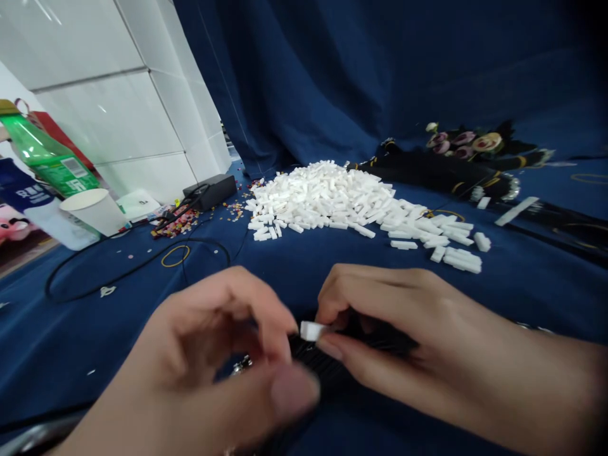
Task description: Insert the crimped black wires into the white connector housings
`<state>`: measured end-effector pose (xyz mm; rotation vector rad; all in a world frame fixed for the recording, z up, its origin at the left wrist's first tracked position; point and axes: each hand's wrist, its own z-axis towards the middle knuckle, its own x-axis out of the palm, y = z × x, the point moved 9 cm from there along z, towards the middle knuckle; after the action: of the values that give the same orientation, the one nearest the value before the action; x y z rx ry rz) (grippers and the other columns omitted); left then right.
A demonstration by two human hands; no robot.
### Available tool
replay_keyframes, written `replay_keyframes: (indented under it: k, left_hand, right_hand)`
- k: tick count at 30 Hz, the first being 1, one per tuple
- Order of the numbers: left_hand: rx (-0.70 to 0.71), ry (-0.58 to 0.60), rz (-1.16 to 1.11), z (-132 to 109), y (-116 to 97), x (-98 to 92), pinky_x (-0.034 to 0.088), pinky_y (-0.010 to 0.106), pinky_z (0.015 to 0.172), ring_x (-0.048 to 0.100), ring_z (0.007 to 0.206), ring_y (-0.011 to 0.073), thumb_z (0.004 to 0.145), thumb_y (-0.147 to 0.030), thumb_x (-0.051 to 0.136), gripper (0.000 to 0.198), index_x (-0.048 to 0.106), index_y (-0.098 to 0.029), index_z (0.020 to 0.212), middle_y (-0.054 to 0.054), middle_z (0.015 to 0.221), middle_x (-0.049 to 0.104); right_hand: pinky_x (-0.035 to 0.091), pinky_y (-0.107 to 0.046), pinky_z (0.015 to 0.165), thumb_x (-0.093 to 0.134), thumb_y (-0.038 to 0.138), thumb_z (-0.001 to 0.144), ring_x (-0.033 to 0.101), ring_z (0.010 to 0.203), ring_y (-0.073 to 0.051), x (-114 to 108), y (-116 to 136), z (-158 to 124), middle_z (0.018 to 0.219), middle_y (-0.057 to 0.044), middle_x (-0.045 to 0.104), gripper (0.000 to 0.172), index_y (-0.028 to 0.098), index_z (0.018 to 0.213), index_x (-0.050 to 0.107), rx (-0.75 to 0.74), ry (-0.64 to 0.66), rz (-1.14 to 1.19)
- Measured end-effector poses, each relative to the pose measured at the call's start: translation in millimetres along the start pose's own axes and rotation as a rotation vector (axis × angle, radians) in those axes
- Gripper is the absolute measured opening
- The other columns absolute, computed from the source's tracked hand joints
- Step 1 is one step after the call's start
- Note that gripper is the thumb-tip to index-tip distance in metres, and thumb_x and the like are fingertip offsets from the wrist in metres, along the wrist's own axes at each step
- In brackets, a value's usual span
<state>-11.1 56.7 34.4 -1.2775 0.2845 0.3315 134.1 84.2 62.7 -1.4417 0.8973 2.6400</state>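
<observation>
Between the thumb and fingers of my right hand (399, 316) is a small white foam block (310, 330), one end pointing left. Close to that end is my left hand (209, 354), its fingers curled and its thumb apart from them and blurred. I see nothing held in it. Black strands (318, 370) lie below and behind both hands, with a shiny silver trim (242, 365) partly hidden by my left hand. Farther back, a large heap of similar white foam blocks (327, 196) spreads to the right over the dark blue cloth (266, 269).
At left stand a paper cup (95, 212), a green bottle (52, 155) and a blue-white bottle (38, 202). A black cable (128, 278) loops near a black adapter box (211, 191). Black wrapped bundles (427, 171) and artificial flowers (465, 140) lie at back right.
</observation>
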Motion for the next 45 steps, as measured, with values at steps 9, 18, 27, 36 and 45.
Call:
replay_keyframes:
  k: [9, 18, 27, 36, 45]
  left_hand:
    - [-0.136, 0.105, -0.122, 21, 0, 5.3, 0.058, 0.007, 0.063, 0.078, 0.069, 0.009, 0.08, -0.017, 0.078, 0.018, 0.083, -0.034, 0.079, -0.009, 0.076, 0.082]
    - [-0.067, 0.043, 0.143, 31, 0, -8.2, 0.058, 0.006, 0.063, 0.078, 0.068, 0.0097, 0.078, -0.014, 0.074, 0.014, 0.081, -0.026, 0.078, -0.007, 0.072, 0.081]
    - [-0.04, 0.046, 0.089, 30, 17, 8.5, 0.064, 0.018, 0.07, 0.077, 0.08, 0.0145, 0.082, -0.011, 0.068, 0.015, 0.078, -0.021, 0.087, 0.001, 0.086, 0.078]
    - [-0.033, 0.045, 0.05, 27, 21, 8.9, 0.06, 0.016, 0.063, 0.074, 0.074, 0.0135, 0.08, -0.011, 0.073, 0.014, 0.078, -0.023, 0.077, 0.0, 0.079, 0.077]
    - [-0.055, 0.012, -0.022, 25, 27, 8.5, 0.06, 0.01, 0.066, 0.075, 0.076, 0.0099, 0.074, -0.006, 0.076, 0.015, 0.079, -0.021, 0.076, -0.001, 0.084, 0.076]
  right_hand:
    - [0.037, -0.013, 0.055, 0.064, 0.028, 0.095, 0.049, 0.061, 0.0, 6, -8, 13, 0.072, 0.006, 0.059, 0.021, 0.015, 0.079, 0.06, 0.014, -0.03, 0.11]
    - [0.043, -0.023, 0.073, 0.048, 0.024, 0.101, 0.054, 0.081, -0.008, 41, -31, -6, 0.093, -0.001, 0.059, 0.021, 0.018, 0.087, 0.061, 0.111, 0.27, 0.055]
    - [0.049, -0.026, 0.083, 0.053, 0.023, 0.099, 0.057, 0.095, -0.011, 42, -17, -9, 0.107, -0.004, 0.059, 0.013, 0.019, 0.102, 0.065, 0.075, 0.265, 0.037]
    - [0.045, -0.022, 0.065, 0.042, 0.017, 0.1, 0.056, 0.074, -0.006, 26, -26, -6, 0.092, 0.0, 0.062, 0.019, 0.018, 0.088, 0.056, 0.106, 0.17, -0.034]
    - [0.045, -0.016, 0.061, 0.055, 0.016, 0.096, 0.063, 0.071, -0.004, 3, -32, -2, 0.083, 0.004, 0.069, 0.013, 0.02, 0.089, 0.066, 0.028, -0.182, -0.077]
